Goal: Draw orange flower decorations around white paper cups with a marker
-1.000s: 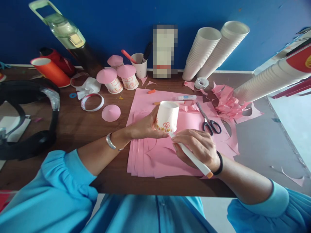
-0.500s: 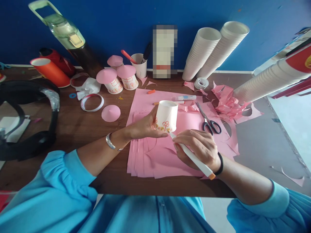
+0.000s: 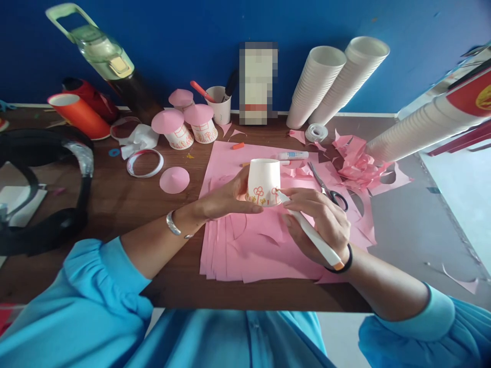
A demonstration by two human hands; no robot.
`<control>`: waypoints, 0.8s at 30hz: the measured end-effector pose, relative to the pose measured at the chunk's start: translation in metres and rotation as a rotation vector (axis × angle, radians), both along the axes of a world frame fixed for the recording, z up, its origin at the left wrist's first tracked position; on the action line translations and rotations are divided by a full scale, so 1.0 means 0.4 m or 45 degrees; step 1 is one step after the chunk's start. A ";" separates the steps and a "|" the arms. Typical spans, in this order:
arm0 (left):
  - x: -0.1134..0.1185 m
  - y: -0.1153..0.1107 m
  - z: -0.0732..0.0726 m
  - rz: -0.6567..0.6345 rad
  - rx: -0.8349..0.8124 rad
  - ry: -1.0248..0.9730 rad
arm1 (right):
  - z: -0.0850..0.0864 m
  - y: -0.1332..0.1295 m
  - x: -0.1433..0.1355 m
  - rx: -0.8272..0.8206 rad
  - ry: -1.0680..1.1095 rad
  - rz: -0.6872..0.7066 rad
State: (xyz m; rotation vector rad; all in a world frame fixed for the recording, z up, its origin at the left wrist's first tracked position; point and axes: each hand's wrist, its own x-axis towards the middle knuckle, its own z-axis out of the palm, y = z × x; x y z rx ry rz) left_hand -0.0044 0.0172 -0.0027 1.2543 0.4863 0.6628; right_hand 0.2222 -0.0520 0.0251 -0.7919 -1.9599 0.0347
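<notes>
My left hand (image 3: pixel 233 197) grips a white paper cup (image 3: pixel 264 174) held upside down above pink paper sheets (image 3: pixel 230 250). Orange flowers and small yellow ones are drawn along the cup's lower band. In my right hand (image 3: pixel 322 220) is a white marker (image 3: pixel 312 237) with an orange end, its tip at the right part of the drawn band. Behind the right hand lie scissors (image 3: pixel 330 191) with black handles, partly covered by its fingers. A glue tube (image 3: pixel 293 155) and an orange cap (image 3: pixel 238 146) rest on the pink sheets beyond the cup.
Several decorated cups with pink cone roofs (image 3: pixel 169 121) stand at the back left, near a loose pink cone (image 3: pixel 174 180). Stacked white cups (image 3: pixel 316 87) lean at the back wall. Crumpled pink scraps (image 3: pixel 355 158) lie right; a black headset-like object (image 3: pixel 86 194) lies left.
My right hand has shifted slightly right and up with the marker, its tip moving from the cup's lower middle toward its right side. The cup has turned a little in my left hand.
</notes>
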 end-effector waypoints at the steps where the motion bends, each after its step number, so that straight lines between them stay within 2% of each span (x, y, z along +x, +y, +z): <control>1: 0.001 0.000 0.002 -0.008 0.007 -0.008 | -0.001 0.000 0.000 0.000 -0.003 0.006; 5: 0.000 0.000 0.009 -0.029 0.045 0.015 | -0.004 -0.002 -0.002 -0.019 -0.024 0.009; 10: 0.000 -0.002 0.007 0.041 0.058 0.127 | -0.003 -0.005 -0.002 -0.014 -0.054 0.037; 24: 0.000 -0.002 0.013 -0.011 0.078 0.103 | 0.007 -0.018 -0.010 -0.007 -0.162 0.107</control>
